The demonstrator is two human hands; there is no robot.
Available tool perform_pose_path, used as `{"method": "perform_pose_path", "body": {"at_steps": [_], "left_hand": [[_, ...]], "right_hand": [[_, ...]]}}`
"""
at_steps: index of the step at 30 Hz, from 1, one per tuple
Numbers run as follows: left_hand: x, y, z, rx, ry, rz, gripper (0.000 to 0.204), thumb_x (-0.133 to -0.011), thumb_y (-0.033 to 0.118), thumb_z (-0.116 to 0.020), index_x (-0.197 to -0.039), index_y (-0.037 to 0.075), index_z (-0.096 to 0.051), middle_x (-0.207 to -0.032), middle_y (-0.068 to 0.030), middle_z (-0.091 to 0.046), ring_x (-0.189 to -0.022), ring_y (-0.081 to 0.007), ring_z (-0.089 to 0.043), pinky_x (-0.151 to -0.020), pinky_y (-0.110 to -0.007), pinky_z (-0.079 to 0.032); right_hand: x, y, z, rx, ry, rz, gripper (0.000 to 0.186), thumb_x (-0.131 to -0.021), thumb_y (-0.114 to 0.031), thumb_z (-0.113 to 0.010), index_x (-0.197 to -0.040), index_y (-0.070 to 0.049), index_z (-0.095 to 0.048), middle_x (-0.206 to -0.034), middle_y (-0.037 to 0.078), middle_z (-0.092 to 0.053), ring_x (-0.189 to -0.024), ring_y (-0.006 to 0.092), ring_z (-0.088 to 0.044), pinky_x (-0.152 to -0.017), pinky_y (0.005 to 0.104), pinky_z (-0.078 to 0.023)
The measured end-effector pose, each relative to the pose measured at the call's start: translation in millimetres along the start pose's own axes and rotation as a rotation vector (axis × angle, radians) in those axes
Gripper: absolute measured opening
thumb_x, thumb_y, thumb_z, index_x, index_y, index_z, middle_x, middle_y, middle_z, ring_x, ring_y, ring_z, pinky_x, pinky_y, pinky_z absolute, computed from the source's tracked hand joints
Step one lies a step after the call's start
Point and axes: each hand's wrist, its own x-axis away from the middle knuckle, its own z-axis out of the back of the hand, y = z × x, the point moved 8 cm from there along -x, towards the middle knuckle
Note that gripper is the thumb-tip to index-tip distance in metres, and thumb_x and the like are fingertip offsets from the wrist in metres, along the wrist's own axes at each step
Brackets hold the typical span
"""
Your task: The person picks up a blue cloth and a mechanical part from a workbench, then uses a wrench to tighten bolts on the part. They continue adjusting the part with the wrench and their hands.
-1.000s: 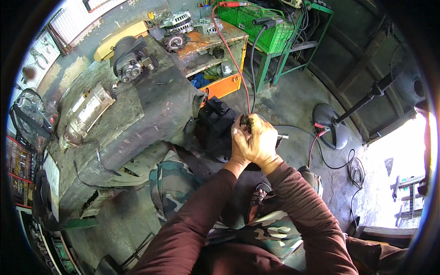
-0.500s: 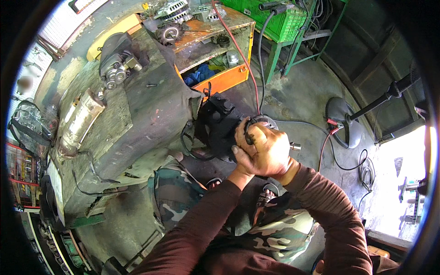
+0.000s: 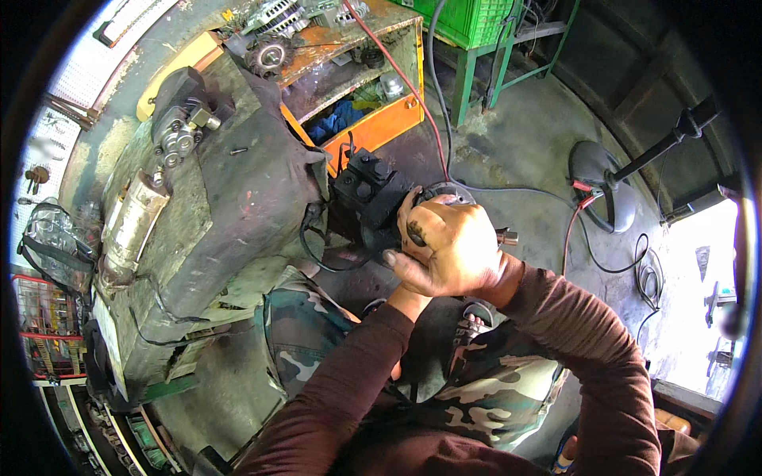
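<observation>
My right hand [image 3: 454, 242] is closed over my left hand [image 3: 409, 270], both clasped on something I cannot make out, with dark grime on the skin. They are at a round metal part [image 3: 444, 190] beside a black blocky metal unit [image 3: 361, 186], whose top has raised pieces. A short silver fitting [image 3: 508, 237] sticks out to the right of my hands. A red cable [image 3: 405, 79] and a black cable [image 3: 449, 119] run down behind the round part. My feet and camouflage trousers show below.
At left, a worn bench [image 3: 206, 238] bears a silver cylinder [image 3: 135, 226] and a motor-like part [image 3: 178, 127]. Behind stand an orange cabinet [image 3: 373, 127] and green crate [image 3: 476, 20]. A black pedestal stand [image 3: 595, 186] and coiled cable [image 3: 647, 282] are at right.
My right hand has rolled over the left, covering more of it, and my right forearm has swung outward to the right. The scene has shifted somewhat in view as my head moved.
</observation>
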Motion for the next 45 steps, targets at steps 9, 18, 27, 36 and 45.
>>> {"method": "perform_pose_path", "body": {"at_steps": [9,18,27,36,45], "left_hand": [[-6.6,9.3,14.2,-0.058,0.068,-0.053,0.036,-0.093,0.031,-0.071,-0.119,0.006,-0.069,-0.132,-0.0138,-0.066,-0.14,-0.0421,-0.046,-0.12,-0.055,-0.033],[-5.5,15.3,20.9,-0.028,0.055,-0.013,0.028,-0.091,0.027,-0.069,-0.102,0.002,-0.074,-0.14,-0.013,-0.062,-0.141,-0.0447,-0.042,-0.117,-0.058,-0.032],[-7.9,11.5,18.9,-0.049,0.069,0.021,0.027,-0.093,0.025,-0.068,-0.104,0.001,-0.075,-0.138,-0.0138,-0.061,-0.14,-0.0445,-0.043,-0.116,-0.059,-0.032],[-5.0,11.8,25.7,-0.007,0.123,0.049,0.041,-0.09,0.036,-0.072,-0.124,0.011,-0.071,-0.145,-0.0063,-0.057,-0.141,-0.0406,-0.042,-0.116,-0.057,-0.033],[-17.4,0.3,29.7,0.063,0.017,0.158,0.051,-0.087,0.026,-0.074,-0.134,0.01,-0.063,-0.158,-0.0212,-0.044,-0.143,-0.0458,-0.043,-0.117,-0.058,-0.036]], "right_hand": [[55.3,-29.3,70.7,-0.1,0.557,-0.334,0.036,-0.09,-0.013,-0.075,-0.121,-0.002,-0.059,-0.105,0.015,-0.066,-0.094,0.028,-0.066,-0.082,0.0413,-0.055],[101.1,-2.6,-1.6,-1.705,0.993,-1.061,0.041,-0.106,-0.036,-0.057,-0.124,0.0,-0.05,-0.13,0.021,-0.054,-0.118,0.0479,-0.062,-0.1,0.0696,-0.049],[90.8,46.9,-22.0,-1.634,0.952,-1.227,0.045,-0.11,-0.045,-0.042,-0.115,-0.002,-0.057,-0.12,0.019,-0.063,-0.107,0.0399,-0.062,-0.104,0.0693,-0.045],[77.1,48.7,-37.4,-1.857,1.155,-1.142,0.048,-0.111,-0.043,-0.042,-0.115,0.002,-0.056,-0.118,0.022,-0.065,-0.119,0.046,-0.058,-0.114,0.0723,-0.035],[72.7,91.7,-47.6,-2.077,1.131,-1.043,0.036,-0.112,-0.026,-0.041,-0.086,-0.003,-0.05,-0.073,0.011,-0.05,-0.072,0.0245,-0.052,-0.072,0.0425,-0.049]]}}
